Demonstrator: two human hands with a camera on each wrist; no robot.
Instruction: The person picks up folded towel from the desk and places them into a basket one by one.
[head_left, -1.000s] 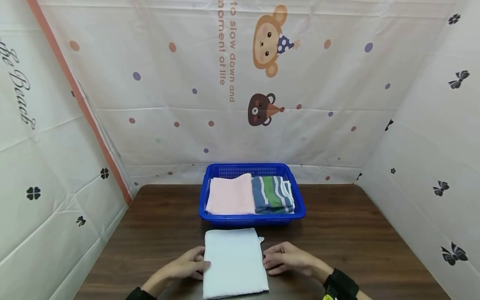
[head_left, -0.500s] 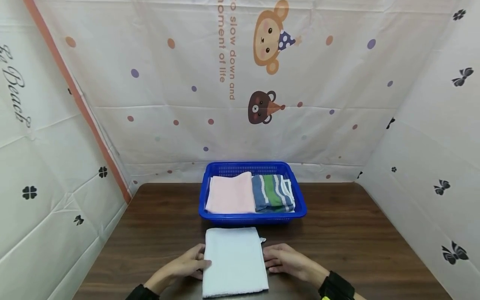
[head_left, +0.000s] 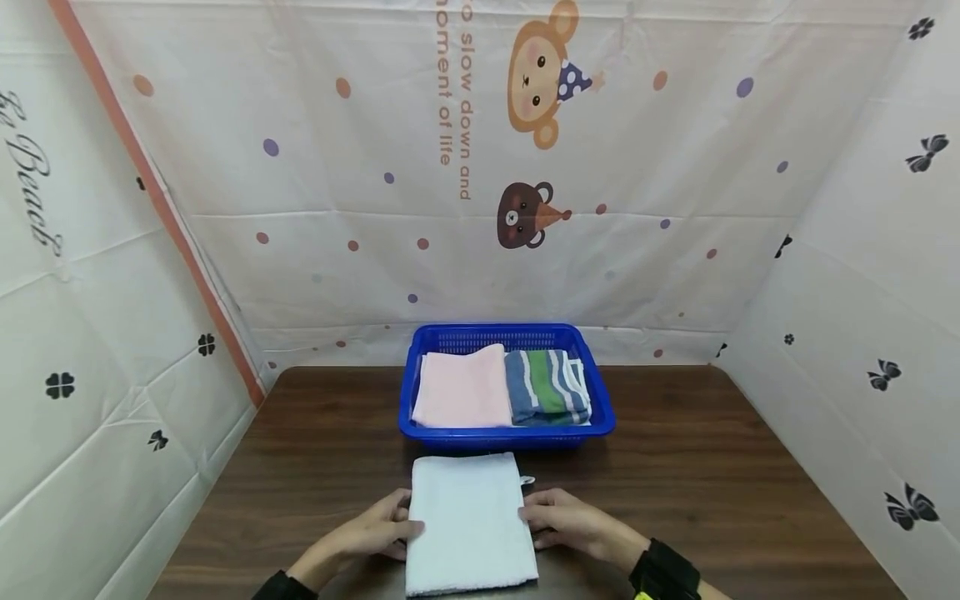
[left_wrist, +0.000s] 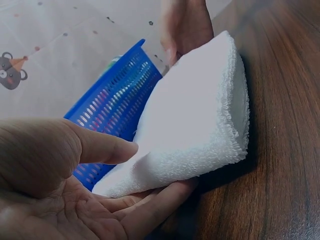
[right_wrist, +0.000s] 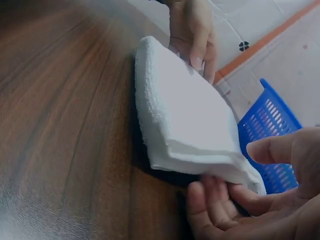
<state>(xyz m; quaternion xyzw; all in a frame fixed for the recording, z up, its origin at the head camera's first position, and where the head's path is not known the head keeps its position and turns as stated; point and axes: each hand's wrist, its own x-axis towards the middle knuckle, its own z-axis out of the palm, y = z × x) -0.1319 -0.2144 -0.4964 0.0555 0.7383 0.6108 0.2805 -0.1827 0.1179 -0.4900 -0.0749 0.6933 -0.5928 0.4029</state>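
A folded white towel (head_left: 471, 525) lies at the front of the table, with a small white tag (head_left: 527, 480) sticking out at its far right. My left hand (head_left: 378, 527) pinches the towel's left edge. In the left wrist view, the thumb is on top and the fingers (left_wrist: 165, 202) lie beneath the terry fold. At the opposite edge, my right hand (head_left: 573, 523) holds the towel, thumb over the side and fingertips (right_wrist: 215, 192) tucked under the layers. The undersides of the fingers are partly hidden by the cloth.
Just behind the towel stands a blue plastic basket (head_left: 506, 434). Inside it, a folded pink towel (head_left: 461, 390) sits left of a blue, green and white striped towel (head_left: 546, 387). Printed white sheets (head_left: 337, 183) hang around the brown wooden table (head_left: 690, 467).
My right hand has closed in on the towel's right edge, and its thumb now overlaps it. The left hand keeps its grip. The head view has tilted slightly.
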